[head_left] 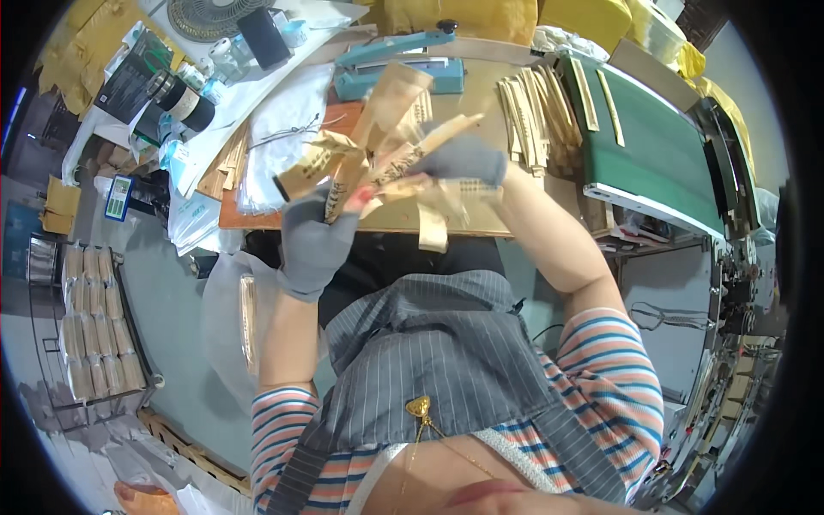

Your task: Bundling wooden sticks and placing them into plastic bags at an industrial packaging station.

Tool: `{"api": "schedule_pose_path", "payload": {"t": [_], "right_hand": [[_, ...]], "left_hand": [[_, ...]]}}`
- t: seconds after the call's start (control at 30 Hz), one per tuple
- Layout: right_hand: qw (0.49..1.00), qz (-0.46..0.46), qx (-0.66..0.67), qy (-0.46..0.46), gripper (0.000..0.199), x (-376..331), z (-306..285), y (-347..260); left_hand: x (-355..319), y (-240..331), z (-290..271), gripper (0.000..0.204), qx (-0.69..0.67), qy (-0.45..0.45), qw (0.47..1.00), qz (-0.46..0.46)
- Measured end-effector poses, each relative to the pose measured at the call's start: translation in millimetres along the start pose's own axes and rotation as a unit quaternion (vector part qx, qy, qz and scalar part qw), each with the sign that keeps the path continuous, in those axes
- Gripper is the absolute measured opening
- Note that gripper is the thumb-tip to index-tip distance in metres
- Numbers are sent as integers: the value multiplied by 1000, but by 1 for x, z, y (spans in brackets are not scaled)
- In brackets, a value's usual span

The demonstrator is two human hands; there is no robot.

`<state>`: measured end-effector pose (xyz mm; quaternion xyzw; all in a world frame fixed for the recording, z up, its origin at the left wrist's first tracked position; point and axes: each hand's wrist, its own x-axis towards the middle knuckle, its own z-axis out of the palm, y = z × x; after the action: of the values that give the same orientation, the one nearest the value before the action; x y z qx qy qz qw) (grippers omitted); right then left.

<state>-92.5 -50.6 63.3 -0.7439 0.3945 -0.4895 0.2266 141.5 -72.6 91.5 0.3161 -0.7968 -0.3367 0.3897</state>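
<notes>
My left hand (314, 245), in a grey glove with a bare fingertip showing, is closed around a fanned bunch of narrow brown paper packets (390, 103) with dark print. The packets spread out at several angles above the table's near edge. My right hand (463, 160), also gloved in grey, is at the right side of the same bunch, with its fingers partly hidden and smeared by motion. A pale slip (433, 230) hangs below the bunch at the table edge. On the table (476, 202) to the right lies a row of similar narrow packets (536, 116).
A teal lever sealer (403, 79) stands behind the hands. At right is a green conveyor belt (657, 142) with two loose strips on it. Clear plastic bags (287, 137) lie at left, near a phone (263, 39) and a dark jar (180, 99). A rack (99, 322) holds bundled packets.
</notes>
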Motion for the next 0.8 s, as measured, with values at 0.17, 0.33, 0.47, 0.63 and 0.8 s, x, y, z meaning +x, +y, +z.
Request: {"api": "schedule_pose_path", "payload": {"t": [0.17,0.33,0.47,0.63,0.8], "right_hand": [[981,60,-171,69,25,31,-34,-75],[963,-57,-261,40,13,5,-7,-58],[981,76,-13,180,17,-1,9,-49],[937,258,167,165,24,24,0,-57],[906,100,-43,409,14,35,-65,-47]], "left_hand": [[-7,-14,-5,22,39,92,995,31],[-12,-16,14,28,-174,83,964,-181],[-17,-18,29,27,-164,96,969,-161],[-16,-21,29,25,-160,89,970,-161],[-20,-25,10,20,-301,75,917,-250]]}}
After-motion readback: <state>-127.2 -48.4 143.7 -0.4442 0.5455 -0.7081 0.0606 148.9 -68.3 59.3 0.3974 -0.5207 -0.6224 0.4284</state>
